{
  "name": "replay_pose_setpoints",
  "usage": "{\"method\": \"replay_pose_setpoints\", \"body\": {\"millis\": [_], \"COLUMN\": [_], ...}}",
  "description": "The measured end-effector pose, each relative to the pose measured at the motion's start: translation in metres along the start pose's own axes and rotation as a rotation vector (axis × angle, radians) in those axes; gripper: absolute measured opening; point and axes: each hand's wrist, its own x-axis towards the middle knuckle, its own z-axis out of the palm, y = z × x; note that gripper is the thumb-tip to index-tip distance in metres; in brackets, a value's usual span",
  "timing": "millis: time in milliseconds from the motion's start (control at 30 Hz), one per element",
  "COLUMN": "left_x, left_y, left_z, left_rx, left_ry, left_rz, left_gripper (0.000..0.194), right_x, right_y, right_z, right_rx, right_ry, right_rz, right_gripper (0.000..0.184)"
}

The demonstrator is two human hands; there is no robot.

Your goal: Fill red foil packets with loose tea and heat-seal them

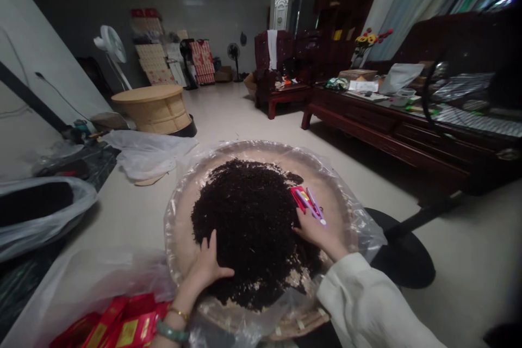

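A broad heap of dark, dry loose tea-like leaves (248, 223) covers most of a round woven tray (342, 201) lined with clear plastic. My left hand (207, 263) rests at the heap's lower left edge, fingers spread and thumb stretched over the leaves. At the right edge is my right hand (314, 228), its thumb and fingers apart against the leaves, fingertips partly hidden. Just beyond it, a red packet (297, 196) lies on the tray with a slim lilac two-armed tool (309, 204) across it; its exact kind is unclear.
Red packets (126, 321) fill a clear plastic bag at lower left. Another lined container (36, 201) of dark material stands farther left. A black fan base (403, 255) stands close to the tray's right. Beyond are a low wooden table (367, 114) and a round wooden stool (150, 106).
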Motion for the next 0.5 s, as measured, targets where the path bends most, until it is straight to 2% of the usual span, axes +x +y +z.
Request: {"method": "replay_pose_setpoints", "body": {"millis": [67, 133, 233, 300, 400, 500], "left_x": [-0.004, -0.002, 0.010, 0.020, 0.032, 0.043], "left_y": [0.013, 0.026, 0.038, 0.043, 0.049, 0.048], "left_z": [0.002, 0.008, 0.015, 0.012, -0.006, -0.038], "left_rx": [-0.087, -0.228, -0.430, -0.510, -0.558, -0.566], "left_ry": [-0.019, 0.025, 0.143, 0.249, 0.415, 0.605], "left_rz": [0.054, 0.089, 0.121, 0.165, 0.257, 0.416], "left_gripper": [0.126, 0.120, 0.107, 0.096, 0.078, 0.070], "right_x": [0.002, 0.004, 0.006, 0.008, 0.014, 0.026], "right_y": [-0.014, -0.032, -0.059, -0.075, -0.092, -0.096], "right_z": [0.002, 0.003, 0.004, 0.002, -0.007, -0.027], "right_rx": [0.023, 0.055, 0.112, 0.150, 0.261, 0.429], "right_ry": [-0.022, -0.031, -0.014, 0.018, 0.072, 0.116], "right_rz": [-0.015, -0.055, -0.114, -0.154, -0.245, -0.325], "right_gripper": [0.061, 0.065, 0.069, 0.069, 0.070, 0.067]}}
